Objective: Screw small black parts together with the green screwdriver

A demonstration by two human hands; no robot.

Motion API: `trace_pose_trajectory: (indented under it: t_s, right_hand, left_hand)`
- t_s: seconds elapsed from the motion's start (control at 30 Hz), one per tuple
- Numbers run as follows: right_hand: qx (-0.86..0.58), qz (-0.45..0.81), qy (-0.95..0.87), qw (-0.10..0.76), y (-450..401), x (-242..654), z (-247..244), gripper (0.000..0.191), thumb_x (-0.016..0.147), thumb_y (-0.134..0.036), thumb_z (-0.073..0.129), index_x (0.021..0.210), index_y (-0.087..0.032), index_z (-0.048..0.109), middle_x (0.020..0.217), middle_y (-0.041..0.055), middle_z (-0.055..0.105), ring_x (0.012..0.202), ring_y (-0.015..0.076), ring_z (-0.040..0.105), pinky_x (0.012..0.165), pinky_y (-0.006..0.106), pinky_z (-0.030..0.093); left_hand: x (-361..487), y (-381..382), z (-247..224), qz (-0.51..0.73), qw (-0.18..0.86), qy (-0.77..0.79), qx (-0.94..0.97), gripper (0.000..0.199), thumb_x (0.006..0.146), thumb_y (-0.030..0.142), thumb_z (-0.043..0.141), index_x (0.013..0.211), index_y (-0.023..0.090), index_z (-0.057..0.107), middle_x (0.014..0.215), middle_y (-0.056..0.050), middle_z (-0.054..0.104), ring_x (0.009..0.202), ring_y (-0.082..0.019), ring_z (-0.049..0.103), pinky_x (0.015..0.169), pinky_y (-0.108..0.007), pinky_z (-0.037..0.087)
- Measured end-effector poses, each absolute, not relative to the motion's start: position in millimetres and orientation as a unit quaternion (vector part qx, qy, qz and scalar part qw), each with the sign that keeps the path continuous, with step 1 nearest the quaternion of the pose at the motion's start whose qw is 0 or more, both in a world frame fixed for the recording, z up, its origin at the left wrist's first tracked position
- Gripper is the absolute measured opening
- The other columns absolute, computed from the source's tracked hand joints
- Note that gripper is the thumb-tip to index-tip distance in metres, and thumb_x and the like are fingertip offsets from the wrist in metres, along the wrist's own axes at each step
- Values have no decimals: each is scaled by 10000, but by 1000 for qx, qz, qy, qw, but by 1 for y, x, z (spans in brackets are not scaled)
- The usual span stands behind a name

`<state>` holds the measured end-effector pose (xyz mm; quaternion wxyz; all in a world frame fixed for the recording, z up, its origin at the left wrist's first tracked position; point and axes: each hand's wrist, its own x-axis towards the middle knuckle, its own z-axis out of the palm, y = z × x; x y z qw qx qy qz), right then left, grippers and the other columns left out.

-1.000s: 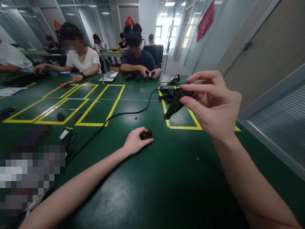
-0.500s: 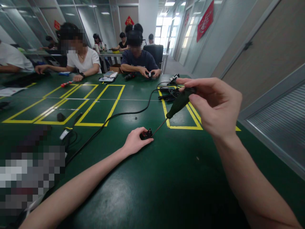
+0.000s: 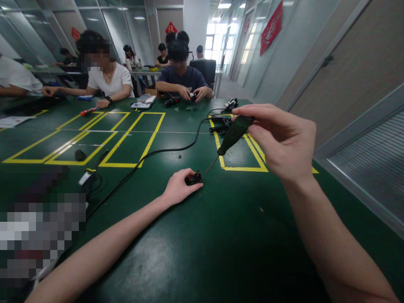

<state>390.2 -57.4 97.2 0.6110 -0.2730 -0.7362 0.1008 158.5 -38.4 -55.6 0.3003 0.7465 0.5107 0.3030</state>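
On the table point(image 3: 195, 252), the small part point(image 3: 198, 176) is in the left hand point(image 3: 179, 188), and the screwdriver point(image 3: 234, 134) goes from the right hand point(image 3: 280, 143) down to the right side of this part. The cable point(image 3: 164, 150) passes behind the left hand, from the near left to the pile of devices point(image 3: 221, 123) at the far right. Left of the cable lies the lump point(image 3: 80, 155), and farther back the drill point(image 3: 172, 101) lies to the right of the case point(image 3: 142, 104).

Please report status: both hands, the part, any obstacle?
Left hand pinching small black part. Right hand holding screwdriver, tip at part. Black cable beyond, not between them.
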Motion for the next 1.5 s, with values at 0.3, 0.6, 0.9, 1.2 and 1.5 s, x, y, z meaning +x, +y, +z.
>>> trace_pose_trajectory:
  t_s: [0.3, 0.6, 0.9, 1.2, 1.5]
  right_hand:
    - [-274, 140, -717, 625, -58, 386, 97, 133, 878, -247, 764, 991, -292, 712, 1096, 44, 787, 1147, 304, 741, 985, 522, 615]
    - [-311, 148, -760, 552, -61, 382, 100, 154, 944, -396, 667, 916, -245, 666, 1070, 68, 761, 1033, 255, 727, 939, 441, 591]
    - [-429, -13, -711, 557, -45, 401, 95, 273, 880, -394, 760, 761, -250, 561, 630, -27, 488, 604, 165, 513, 569, 317, 446]
    - [-418, -89, -669, 608, -52, 406, 103, 253, 880, -298, 731, 743, -273, 520, 670, -7, 488, 631, 187, 452, 618, 354, 389]
    - [-370, 10, -733, 571, -47, 399, 92, 243, 920, -484, 697, 861, -273, 592, 726, -1, 517, 721, 200, 547, 654, 352, 474]
  left_hand:
    - [161, -41, -53, 309, 291, 514, 745, 285, 798, 460, 791, 916, 213, 713, 909, -31, 750, 807, -203, 665, 723, -322, 482]
    - [166, -42, -54, 324, 326, 531, 712, 214, 802, 390, 753, 810, 208, 640, 816, -3, 704, 762, -177, 617, 707, -301, 442]
    - [166, -42, -51, 322, 317, 527, 720, 225, 806, 392, 747, 779, 209, 618, 769, 10, 676, 726, -167, 593, 669, -289, 416]
    - [161, -36, -53, 317, 265, 568, 711, 461, 667, 500, 898, 805, 209, 568, 750, 20, 638, 707, -180, 584, 638, -291, 390]
    - [151, -31, -53, 312, 378, 457, 742, 397, 793, 219, 736, 1190, 211, 720, 1172, -68, 754, 1090, -241, 696, 988, -382, 524]
